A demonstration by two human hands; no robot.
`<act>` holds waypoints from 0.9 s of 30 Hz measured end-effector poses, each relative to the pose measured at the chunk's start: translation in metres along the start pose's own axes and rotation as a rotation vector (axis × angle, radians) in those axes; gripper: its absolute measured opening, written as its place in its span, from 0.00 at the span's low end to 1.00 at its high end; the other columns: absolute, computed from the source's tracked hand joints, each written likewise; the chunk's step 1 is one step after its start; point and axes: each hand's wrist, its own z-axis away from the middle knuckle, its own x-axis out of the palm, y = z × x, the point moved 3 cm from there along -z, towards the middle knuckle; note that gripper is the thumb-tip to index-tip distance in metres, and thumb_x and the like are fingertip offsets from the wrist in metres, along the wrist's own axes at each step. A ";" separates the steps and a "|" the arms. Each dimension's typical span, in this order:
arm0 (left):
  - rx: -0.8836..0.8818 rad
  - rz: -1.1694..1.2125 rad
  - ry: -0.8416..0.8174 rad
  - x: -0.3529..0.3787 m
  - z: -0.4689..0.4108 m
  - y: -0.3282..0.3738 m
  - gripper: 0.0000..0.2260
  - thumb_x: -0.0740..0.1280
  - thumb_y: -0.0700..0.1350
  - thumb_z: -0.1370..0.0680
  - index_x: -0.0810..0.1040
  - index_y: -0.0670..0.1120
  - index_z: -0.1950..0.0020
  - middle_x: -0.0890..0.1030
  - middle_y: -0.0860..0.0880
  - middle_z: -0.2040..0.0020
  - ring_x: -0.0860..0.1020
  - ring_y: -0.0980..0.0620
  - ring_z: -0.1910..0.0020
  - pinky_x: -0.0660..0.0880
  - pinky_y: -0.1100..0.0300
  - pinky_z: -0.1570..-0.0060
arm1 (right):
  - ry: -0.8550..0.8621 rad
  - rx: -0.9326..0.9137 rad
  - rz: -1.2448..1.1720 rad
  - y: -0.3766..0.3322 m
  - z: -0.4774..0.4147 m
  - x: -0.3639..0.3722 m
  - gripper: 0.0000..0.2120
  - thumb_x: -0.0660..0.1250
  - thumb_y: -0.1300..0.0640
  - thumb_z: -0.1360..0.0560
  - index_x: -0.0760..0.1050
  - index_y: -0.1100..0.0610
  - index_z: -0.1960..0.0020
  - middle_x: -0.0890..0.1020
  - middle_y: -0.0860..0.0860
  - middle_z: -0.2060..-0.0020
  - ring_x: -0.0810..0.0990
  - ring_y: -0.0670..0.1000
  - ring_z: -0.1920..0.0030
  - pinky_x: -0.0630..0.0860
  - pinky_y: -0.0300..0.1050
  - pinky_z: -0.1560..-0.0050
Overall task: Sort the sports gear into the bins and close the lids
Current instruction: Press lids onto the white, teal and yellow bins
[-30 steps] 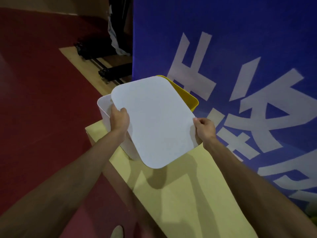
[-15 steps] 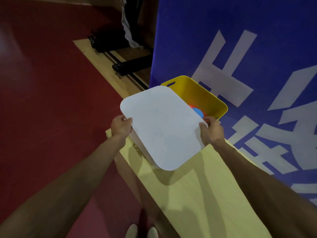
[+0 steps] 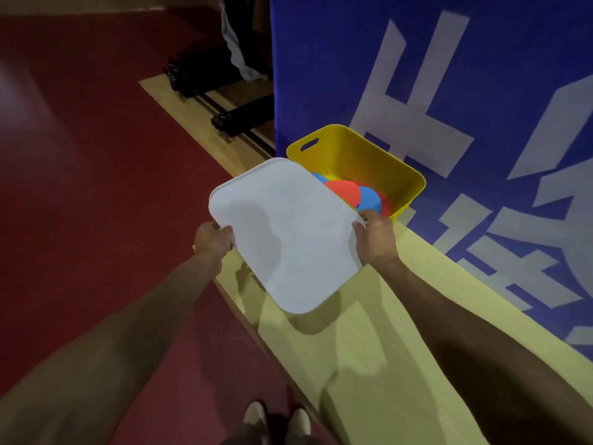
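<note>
Red flooring [image 3: 80,155] runs along the left, and a blue banner [image 3: 481,91] with large white characters stands along the back edge of a pale yellow counter [image 3: 369,348].

Head view: at the counter's far end, against the banner, sits an open yellow bin [image 3: 353,146] holding flat orange [image 3: 343,191] and blue [image 3: 369,199] discs. A white lid [image 3: 285,232] hangs over the counter's left edge just in front of that bin, its far corner overlapping the bin's near rim from this angle. The left hand [image 3: 211,237] pinches the lid's left edge, thumb on top. The right hand [image 3: 375,236] grips the right edge, fingers curled under. The lid hides whatever stands beneath it, so I cannot tell which bin it is meant for.

The step in hand looks like seating this lid. It would go best by levelling the lid, matching its rounded corners to the rim, lowering it flat, then pressing round the edges. A skewed lid may catch one corner or nudge the bin off the counter's edge.
</note>
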 end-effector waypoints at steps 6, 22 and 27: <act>0.023 0.007 -0.044 0.004 -0.014 -0.001 0.12 0.65 0.36 0.29 0.70 0.44 0.72 0.74 0.45 0.71 0.75 0.46 0.68 0.72 0.54 0.63 | 0.026 0.003 0.067 -0.003 -0.015 0.003 0.13 0.57 0.58 0.19 0.71 0.61 0.36 0.77 0.59 0.43 0.70 0.58 0.41 0.69 0.51 0.41; 0.178 -0.180 -0.208 -0.003 -0.082 0.025 0.31 0.68 0.47 0.25 0.60 0.43 0.25 0.64 0.44 0.28 0.67 0.44 0.30 0.69 0.48 0.34 | 0.204 0.117 -0.007 -0.008 -0.013 0.024 0.12 0.59 0.58 0.19 0.75 0.60 0.40 0.71 0.58 0.45 0.70 0.58 0.43 0.70 0.50 0.39; 0.202 -0.130 -0.209 -0.003 -0.088 0.028 0.18 0.65 0.44 0.24 0.71 0.42 0.36 0.76 0.44 0.40 0.77 0.45 0.43 0.76 0.46 0.43 | 0.212 0.124 -0.019 -0.015 -0.005 0.022 0.12 0.60 0.56 0.19 0.75 0.60 0.39 0.73 0.59 0.44 0.73 0.57 0.45 0.70 0.46 0.43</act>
